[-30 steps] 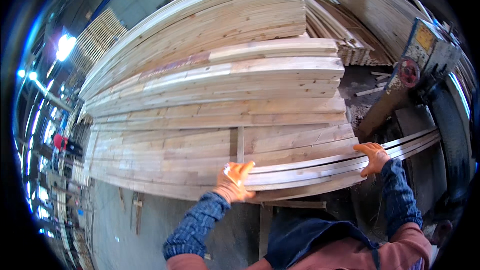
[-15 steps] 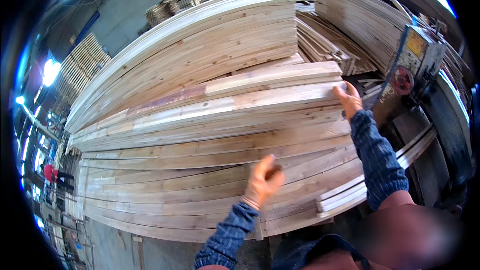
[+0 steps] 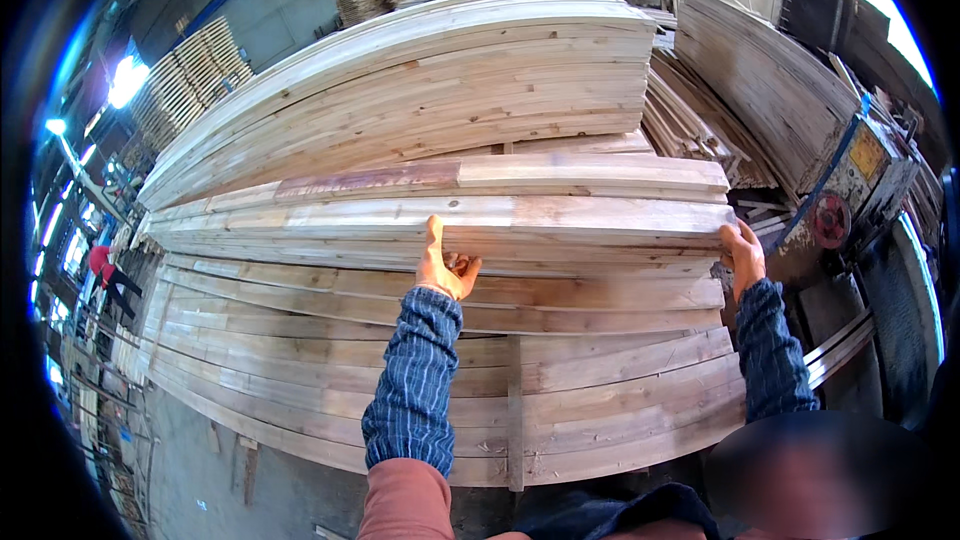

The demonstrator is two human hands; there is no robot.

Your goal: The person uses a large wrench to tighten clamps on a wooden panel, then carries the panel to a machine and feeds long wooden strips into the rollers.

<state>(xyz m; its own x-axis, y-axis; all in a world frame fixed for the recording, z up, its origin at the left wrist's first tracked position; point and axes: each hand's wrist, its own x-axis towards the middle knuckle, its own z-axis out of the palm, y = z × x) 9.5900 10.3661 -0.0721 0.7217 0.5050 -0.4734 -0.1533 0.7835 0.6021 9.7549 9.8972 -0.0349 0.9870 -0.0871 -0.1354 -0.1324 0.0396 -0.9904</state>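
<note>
A long pale board [image 3: 590, 213] lies on top of the near part of a lumber stack, its front edge facing me. My right hand [image 3: 743, 258] grips the board's right end, thumb on top and fingers curled about the end. My left hand [image 3: 447, 270] is at the front edge near the board's middle. Its thumb points up against the edge, and its other fingers are loosely curled below, apart from the thumb. Just behind lies another board [image 3: 590, 172], partly dark-stained farther left. Lower planks [image 3: 620, 375] spread in steps toward me, with a narrow cross strip [image 3: 515, 410] over them.
A taller lumber stack [image 3: 470, 90] stands behind, and another stack [image 3: 760, 80] at the far right. A worn machine with a red handwheel [image 3: 831, 219] is beyond my right hand. Strips [image 3: 840, 348] lie beside my right forearm. A person in red [image 3: 103, 265] is far left.
My left hand has moved up and left from above the lower planks to the board's front edge. My right hand remains at the board's end. The view has shifted.
</note>
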